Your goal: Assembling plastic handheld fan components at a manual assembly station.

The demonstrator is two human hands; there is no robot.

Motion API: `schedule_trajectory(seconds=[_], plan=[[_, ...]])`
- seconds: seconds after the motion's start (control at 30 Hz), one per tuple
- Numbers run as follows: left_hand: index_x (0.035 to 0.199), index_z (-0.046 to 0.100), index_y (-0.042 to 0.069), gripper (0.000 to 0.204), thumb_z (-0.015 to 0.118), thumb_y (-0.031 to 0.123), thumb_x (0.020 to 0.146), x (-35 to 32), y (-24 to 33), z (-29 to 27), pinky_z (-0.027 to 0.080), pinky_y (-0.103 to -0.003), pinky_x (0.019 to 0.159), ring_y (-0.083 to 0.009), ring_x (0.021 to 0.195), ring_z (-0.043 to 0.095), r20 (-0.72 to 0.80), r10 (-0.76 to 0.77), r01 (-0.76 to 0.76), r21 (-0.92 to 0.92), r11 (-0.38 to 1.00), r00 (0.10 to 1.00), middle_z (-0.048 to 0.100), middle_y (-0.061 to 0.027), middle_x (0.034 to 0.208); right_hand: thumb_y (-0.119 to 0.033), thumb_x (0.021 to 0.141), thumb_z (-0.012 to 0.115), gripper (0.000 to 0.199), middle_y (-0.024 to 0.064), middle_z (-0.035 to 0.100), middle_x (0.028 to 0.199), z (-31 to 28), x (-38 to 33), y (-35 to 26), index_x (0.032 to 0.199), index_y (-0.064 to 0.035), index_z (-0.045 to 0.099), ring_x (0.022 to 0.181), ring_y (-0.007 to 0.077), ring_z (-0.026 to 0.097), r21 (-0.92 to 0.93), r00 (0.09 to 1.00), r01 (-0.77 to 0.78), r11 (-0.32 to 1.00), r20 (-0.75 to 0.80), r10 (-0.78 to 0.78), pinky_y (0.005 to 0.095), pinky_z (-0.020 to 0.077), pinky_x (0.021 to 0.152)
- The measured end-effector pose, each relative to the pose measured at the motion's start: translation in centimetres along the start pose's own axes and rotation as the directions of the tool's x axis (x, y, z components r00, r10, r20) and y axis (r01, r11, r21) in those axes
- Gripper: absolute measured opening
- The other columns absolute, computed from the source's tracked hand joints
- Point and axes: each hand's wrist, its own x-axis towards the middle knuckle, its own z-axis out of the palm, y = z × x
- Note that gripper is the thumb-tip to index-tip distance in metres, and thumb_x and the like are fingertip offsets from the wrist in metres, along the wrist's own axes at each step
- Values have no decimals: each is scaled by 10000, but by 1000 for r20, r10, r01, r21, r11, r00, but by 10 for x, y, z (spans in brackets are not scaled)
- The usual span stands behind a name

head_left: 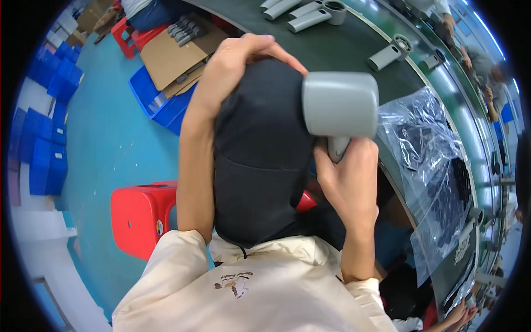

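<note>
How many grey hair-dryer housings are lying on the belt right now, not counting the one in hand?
4 show: three clustered at the conveyor belt top, housings, one further right. The right hand holds a fifth. More may be beyond the frame edge.

The floor (110,138) is blue-green; stacks of blue crates (47,149) stand at the left; a red plastic stool (141,216) sits nearby; a dark conveyor belt (343,44) curves past.
</note>
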Motion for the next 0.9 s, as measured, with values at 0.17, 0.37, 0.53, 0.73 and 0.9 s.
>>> schedule_trajectory(seconds=[0.17, 0.37, 0.53, 0.73, 0.9], plan=[[839, 638, -96, 486, 368, 299, 921, -8, 3, 2, 490, -314, 819, -248, 826, 638, 3, -24, 24, -3, 1000, 1000, 658, -218, 895, -120, 858, 613, 219, 55, 481, 602, -40, 2, -3, 965, 56, 536, 404, 97, 429, 694, 871, -438, 572, 171, 460, 223, 326, 373], [854, 649, -111, 463, 345, 228, 943, -10, 16, -3, 485, -292, 824, -238, 819, 648, 67, 34, -44, 150, 988, 997, 666, -218, 885, -620, 898, 373, 914, 76, 444, 582, -33, -16, 17, 1447, 9, 1, 359, 81, 384, 833, 859, -507, -221, 509, -48, 211, 343, 315], [854, 648, -113, 464, 351, 234, 934, -11, 15, 2, 476, -299, 841, -247, 827, 644, 37, 29, -32, 84, 996, 999, 662, -228, 879, -657, 896, 299, 834, 286, 512, 921, -20, -6, 29, 1392, 7, 216, 380, 160, 490, 925, 927, -367, -97, 372, 39, 226, 392, 318], [845, 664, -103, 441, 356, 201, 931, -4, 6, 13, 477, -276, 825, -217, 816, 644, 77, 69, -76, 85, 994, 995, 679, -186, 850, -405, 814, 682, 791, 179, 541, 1150, 8, -10, 14, 1360, 24, 302, 684, 202, 624, 580, 938, 118, 806, -332, 101, 267, 510, 483], [802, 678, -86, 441, 353, 187, 921, -7, 8, 16, 463, -260, 819, -207, 769, 637, 46, 138, -143, 146, 979, 989, 683, -163, 804, -140, 711, 790, 781, 197, 429, 1373, -19, -1, 5, 1333, 57, 361, 1158, 238, 515, 254, 957, 289, 923, -87, -275, 330, 444, 951]])
